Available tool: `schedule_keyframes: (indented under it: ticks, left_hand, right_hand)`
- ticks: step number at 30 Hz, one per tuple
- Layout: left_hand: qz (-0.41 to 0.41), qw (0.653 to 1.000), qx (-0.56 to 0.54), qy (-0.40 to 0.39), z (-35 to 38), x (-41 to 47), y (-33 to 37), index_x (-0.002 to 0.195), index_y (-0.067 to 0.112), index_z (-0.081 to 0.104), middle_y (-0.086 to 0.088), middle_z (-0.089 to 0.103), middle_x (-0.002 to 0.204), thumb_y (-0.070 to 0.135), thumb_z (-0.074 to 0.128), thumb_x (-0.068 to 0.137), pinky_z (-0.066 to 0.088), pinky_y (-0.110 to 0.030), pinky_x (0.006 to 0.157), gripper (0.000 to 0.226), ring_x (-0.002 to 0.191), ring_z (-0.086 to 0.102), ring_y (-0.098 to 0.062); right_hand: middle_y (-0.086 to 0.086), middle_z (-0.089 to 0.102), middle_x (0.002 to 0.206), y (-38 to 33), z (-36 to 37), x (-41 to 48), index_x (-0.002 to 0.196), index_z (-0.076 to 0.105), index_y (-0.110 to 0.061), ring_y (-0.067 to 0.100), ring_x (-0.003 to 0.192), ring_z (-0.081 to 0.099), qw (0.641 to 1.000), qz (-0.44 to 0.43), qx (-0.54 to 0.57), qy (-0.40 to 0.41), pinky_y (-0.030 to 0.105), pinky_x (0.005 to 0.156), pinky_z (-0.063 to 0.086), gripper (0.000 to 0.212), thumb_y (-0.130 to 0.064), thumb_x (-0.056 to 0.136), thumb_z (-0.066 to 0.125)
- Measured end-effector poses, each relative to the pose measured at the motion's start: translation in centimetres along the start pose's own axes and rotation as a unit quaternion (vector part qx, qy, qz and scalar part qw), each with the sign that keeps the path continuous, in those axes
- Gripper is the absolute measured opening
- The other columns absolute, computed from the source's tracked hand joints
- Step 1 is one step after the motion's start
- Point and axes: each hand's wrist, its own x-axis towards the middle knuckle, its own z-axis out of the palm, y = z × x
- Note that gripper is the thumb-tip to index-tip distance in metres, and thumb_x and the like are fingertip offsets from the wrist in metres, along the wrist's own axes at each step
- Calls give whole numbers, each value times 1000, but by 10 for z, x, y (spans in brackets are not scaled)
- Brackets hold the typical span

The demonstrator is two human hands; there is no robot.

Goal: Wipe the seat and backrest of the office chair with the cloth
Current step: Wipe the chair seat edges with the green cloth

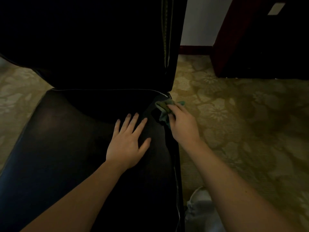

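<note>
A black leather office chair fills the left and middle of the view, its seat [66, 156] below and its backrest [100, 44] rising behind. My left hand [128, 141] rests flat on the seat with fingers spread. My right hand [181, 123] grips a crumpled green cloth [164, 108] at the seat's back right corner, close to where seat and backrest meet. Part of the cloth is hidden under my fingers.
Patterned beige carpet [242, 123] lies to the right and left of the chair. A dark wooden cabinet [267, 47] stands at the back right, with a white wall [200, 22] beside it. My white shoe [200, 206] shows by the seat's right edge.
</note>
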Motion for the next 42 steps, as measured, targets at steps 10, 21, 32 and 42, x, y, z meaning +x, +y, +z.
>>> schedule_keyframes:
  ticks: [10,21,32,42]
  left_hand:
    - [11,1000,15,-12,-2,-4,-2,161,33,11,1,8,169,62,14,97,3,-49,126,70,156,0,-20]
    - [15,1000,11,-4,0,-5,-3,160,32,14,0,12,168,61,19,97,4,-48,126,70,156,4,-21]
    - [8,1000,13,-6,-1,-3,-2,160,35,10,2,8,169,64,16,95,-1,-47,126,72,156,0,-20]
    - [27,999,27,-14,1,-6,-5,161,33,13,1,9,169,64,19,96,0,-49,126,72,156,0,-21]
  right_hand:
    - [-2,22,163,-5,6,16,146,48,-24,19,152,12,991,39,41,-118,31,121,11,46,-40,106,35]
    - [15,42,146,-23,16,9,141,51,-15,33,133,40,981,35,-185,-33,48,104,36,47,-36,100,45]
    - [8,20,164,-16,1,13,155,30,-20,26,151,17,986,42,-51,-152,36,120,19,56,-39,104,42]
    - [12,56,129,-25,7,18,123,54,-8,31,123,50,995,55,-38,-70,42,99,44,30,-26,99,51]
